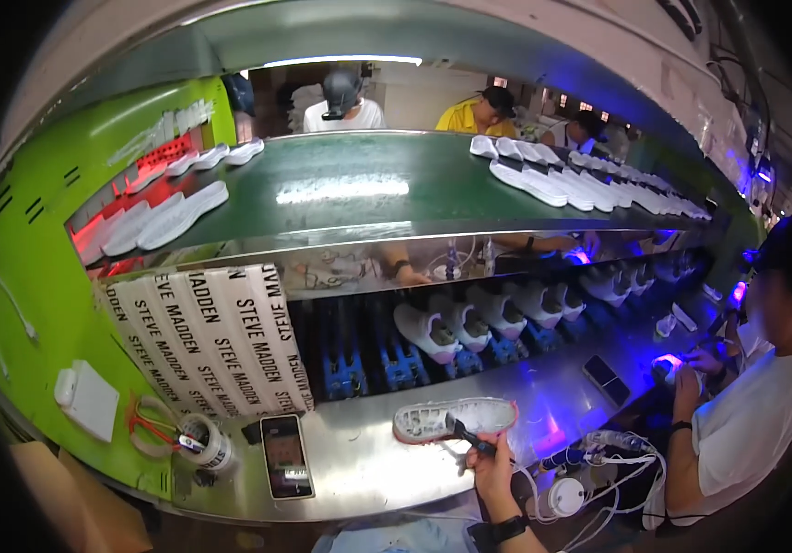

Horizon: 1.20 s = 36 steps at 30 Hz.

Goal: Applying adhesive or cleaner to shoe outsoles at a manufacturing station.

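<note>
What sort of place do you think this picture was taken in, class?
Most likely a shoe factory assembly line: white soles ride a green conveyor belt, white shoes sit on a lower rack, and a hand works a brush on a shoe.

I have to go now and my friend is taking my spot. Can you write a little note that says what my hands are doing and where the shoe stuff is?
Right hand: holds a dark brush, its tip on the shoe.
Left hand: out of view.
The shoe lies on its side on the metal bench, sole facing you.
A phone and a tape roll lie to the left; cables lie to the right.
More shoes on the lower belt; white soles on the green belt.
Done: the shoe is on the bench, brush on it.
Left: I cannot tell how much of the sole is brushed.
</note>
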Tool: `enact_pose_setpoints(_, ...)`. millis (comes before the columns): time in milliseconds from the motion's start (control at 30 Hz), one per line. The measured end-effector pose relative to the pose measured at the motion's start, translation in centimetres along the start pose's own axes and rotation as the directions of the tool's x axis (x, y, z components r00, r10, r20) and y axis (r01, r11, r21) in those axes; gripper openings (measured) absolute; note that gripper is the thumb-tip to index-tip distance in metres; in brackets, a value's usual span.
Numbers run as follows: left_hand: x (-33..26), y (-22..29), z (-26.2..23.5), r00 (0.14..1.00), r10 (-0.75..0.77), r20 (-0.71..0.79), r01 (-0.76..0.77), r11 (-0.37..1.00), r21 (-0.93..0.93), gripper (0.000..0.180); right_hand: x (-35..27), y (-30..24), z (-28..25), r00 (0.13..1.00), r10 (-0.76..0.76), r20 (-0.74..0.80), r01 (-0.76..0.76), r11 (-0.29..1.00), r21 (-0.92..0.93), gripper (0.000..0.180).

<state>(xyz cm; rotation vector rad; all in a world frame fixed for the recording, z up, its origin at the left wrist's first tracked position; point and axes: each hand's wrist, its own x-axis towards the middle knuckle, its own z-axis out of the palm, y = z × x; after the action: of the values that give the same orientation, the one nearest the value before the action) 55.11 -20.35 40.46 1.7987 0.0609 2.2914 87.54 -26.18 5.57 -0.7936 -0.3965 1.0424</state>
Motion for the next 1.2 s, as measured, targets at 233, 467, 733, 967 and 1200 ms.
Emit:
enact_pose_setpoints(233,0.8,-3.5,9.2,0.995,0.045,-0.091,-0.068,0.962,-0.266,0.062,0.1,0.0,-0.1,0.997,0.070,-0.038,-0.073,0.993,-0.091,0.046)
enact_pose_setpoints(467,2.1,-4.9,18.1,0.995,0.063,-0.072,-0.092,0.841,-0.534,0.061,1.2,1.5,-1.3,0.989,0.131,0.071,-0.125,0.989,-0.076,0.048)
enact_pose_setpoints(733,0.1,-5.1,19.2,0.998,0.000,-0.064,-0.033,0.863,-0.504,0.061,0.2,-0.3,0.1,0.989,0.140,0.038,-0.136,0.986,-0.101,0.048)
enact_pose_setpoints(967,0.0,-5.6,17.8,0.993,0.026,-0.115,-0.072,0.903,-0.424,0.061,0.9,0.5,-1.2,0.994,0.108,0.023,-0.106,0.990,-0.090,0.048)
enact_pose_setpoints(1200,-2.3,-5.7,18.3,0.989,-0.019,-0.149,-0.044,0.913,-0.405,0.060,-1.0,-0.2,-0.3,0.991,0.128,0.043,-0.124,0.989,-0.078,0.049)
